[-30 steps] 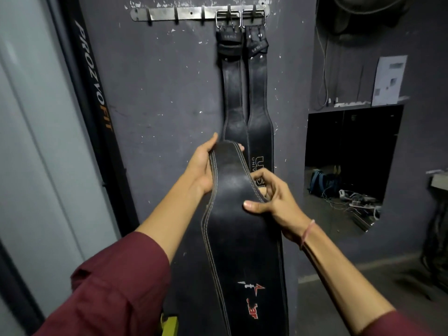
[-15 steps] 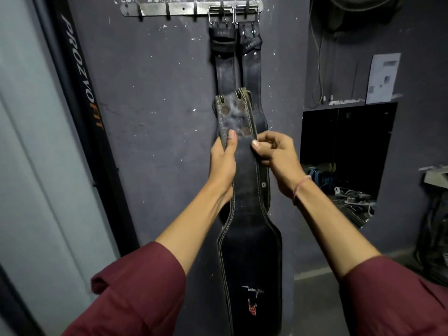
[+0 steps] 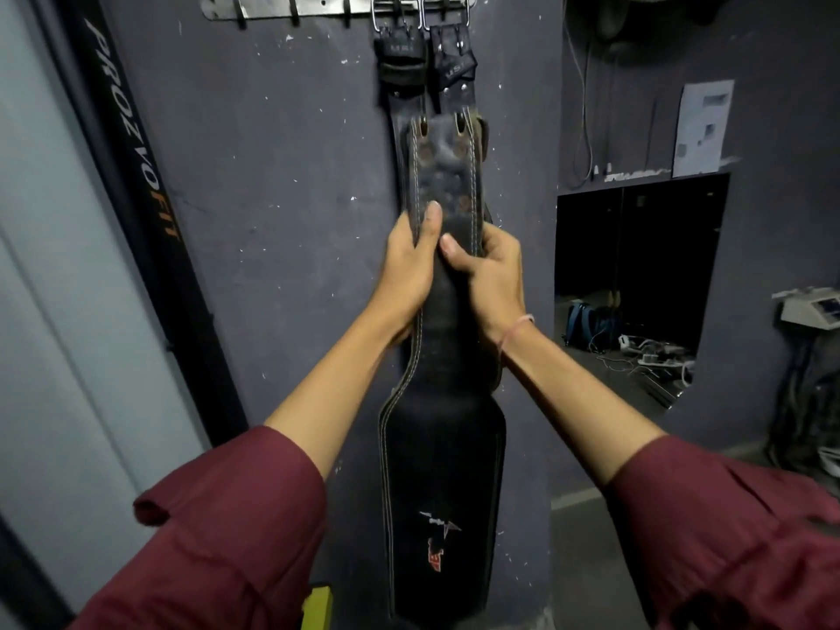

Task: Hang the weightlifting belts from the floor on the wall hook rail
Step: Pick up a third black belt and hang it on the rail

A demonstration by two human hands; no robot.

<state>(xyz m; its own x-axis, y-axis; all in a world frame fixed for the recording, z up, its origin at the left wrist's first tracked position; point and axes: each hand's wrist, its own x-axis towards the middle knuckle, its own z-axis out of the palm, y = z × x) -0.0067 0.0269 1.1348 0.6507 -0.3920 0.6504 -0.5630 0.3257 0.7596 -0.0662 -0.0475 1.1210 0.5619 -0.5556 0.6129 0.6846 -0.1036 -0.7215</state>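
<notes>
I hold a black leather weightlifting belt (image 3: 443, 452) upright in front of the dark wall. My left hand (image 3: 407, 266) grips its narrow strap from the left, thumb on the front. On the strap's right side my right hand (image 3: 488, 275) grips at the same height. The strap's worn end with two slots reaches up to just below the buckles. Two other black belts (image 3: 427, 56) hang by their buckles from the right end of the metal hook rail (image 3: 282, 4). Several hooks to their left are bare.
A black upright panel with lettering (image 3: 132, 143) leans left of the wall, beside a grey door (image 3: 50, 288). A dark opening (image 3: 636, 275) on the right shows a floor with cables and a blue bag (image 3: 584, 320). A yellow object (image 3: 316, 604) peeks out near the floor.
Both hands slid up from the belt's wide part onto the narrow strap and raised the belt. Its end now sits closer to the hanging buckles.
</notes>
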